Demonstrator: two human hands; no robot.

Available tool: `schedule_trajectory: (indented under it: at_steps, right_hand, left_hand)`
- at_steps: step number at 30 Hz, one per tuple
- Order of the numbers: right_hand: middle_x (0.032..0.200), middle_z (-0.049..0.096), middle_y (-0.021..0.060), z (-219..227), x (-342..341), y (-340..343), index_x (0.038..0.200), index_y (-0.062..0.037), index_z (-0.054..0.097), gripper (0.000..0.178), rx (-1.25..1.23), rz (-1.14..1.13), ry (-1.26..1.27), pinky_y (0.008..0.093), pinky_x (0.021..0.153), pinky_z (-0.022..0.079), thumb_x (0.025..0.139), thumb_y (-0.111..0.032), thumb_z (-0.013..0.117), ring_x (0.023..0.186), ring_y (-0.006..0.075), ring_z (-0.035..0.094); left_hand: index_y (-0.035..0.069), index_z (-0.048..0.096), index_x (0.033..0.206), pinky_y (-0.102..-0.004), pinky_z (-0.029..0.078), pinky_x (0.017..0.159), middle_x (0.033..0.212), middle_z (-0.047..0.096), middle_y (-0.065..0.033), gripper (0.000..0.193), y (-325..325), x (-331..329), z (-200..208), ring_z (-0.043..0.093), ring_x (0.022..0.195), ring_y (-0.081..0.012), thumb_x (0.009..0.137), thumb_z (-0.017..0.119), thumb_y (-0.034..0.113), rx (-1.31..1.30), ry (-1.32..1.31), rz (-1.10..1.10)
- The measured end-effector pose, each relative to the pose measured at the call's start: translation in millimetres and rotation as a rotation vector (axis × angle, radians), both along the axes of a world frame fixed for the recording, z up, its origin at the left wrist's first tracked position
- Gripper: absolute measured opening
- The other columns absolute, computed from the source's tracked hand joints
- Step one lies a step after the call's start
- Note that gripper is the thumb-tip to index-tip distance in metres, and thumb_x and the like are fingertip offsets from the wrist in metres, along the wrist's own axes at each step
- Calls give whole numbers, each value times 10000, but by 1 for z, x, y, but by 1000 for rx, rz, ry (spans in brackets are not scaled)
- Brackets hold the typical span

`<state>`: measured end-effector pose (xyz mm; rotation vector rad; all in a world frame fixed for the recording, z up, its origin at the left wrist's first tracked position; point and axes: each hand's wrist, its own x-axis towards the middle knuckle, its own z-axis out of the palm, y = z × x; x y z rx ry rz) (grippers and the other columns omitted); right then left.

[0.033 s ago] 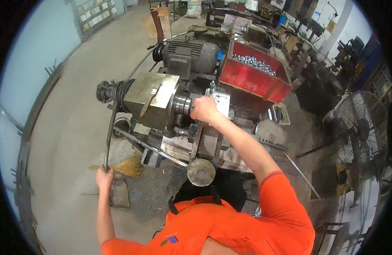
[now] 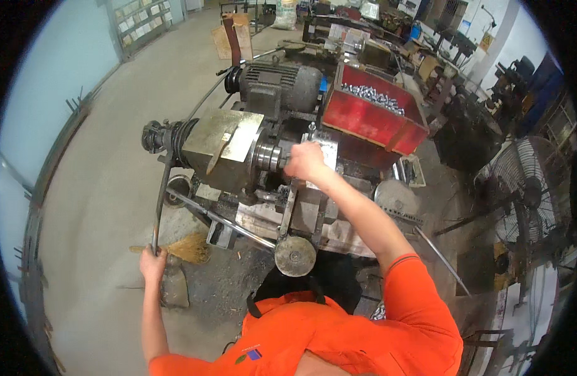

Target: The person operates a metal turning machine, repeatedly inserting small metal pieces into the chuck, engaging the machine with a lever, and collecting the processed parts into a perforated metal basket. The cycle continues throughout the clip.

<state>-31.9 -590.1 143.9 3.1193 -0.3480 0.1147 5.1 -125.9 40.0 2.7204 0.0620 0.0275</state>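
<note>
A small lathe-like machine with a grey metal headstock (image 2: 222, 166) stands in front of me. My left hand (image 2: 152, 263) is wrapped round the lower end of a long metal lever (image 2: 160, 210) that runs up to the headstock's left end. On the other side, my right hand (image 2: 306, 161) is closed just right of the shiny round spindle nose (image 2: 267, 156). A small metal piece seems to show between its fingers and the spindle, but the fingers hide most of it. A flat wooden-looking strip (image 2: 218, 156) lies on the headstock's cover plate (image 2: 241, 135).
Behind the spindle sits a red box (image 2: 373, 122) with many small shiny metal parts (image 2: 375, 97). An electric motor (image 2: 279, 84) stands behind the headstock. Nearest me is a round metal disc (image 2: 295, 255). A straw broom (image 2: 188, 248) lies on the left floor; a fan (image 2: 526, 188) stands right.
My right hand has shifted slightly right, widening the gap to the spindle nose. My left hand stays on the lever.
</note>
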Motion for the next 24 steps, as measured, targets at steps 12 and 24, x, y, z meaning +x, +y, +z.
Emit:
schedule_trajectory:
  at_steps: [12,24]
  right_hand:
    - [1290,455,200,52,-127,-133,1090,-90,623,510,200,-104,-659,397,962,403,598,-221,609,1134,360,481]
    - [955,643,179,-171,-505,-126,904,-64,689,348,328,-1037,-140,367,788,496,611,-241,627,858,322,629]
  left_hand:
    - [13,573,1072,-374,481,638,739,622,-182,406,-35,-4,33,610,686,-305,756,664,251,526,-263,-340]
    - [-3,606,1058,-304,460,648,757,648,-108,259,-208,-6,-12,593,658,-175,889,569,189,-471,137,-866]
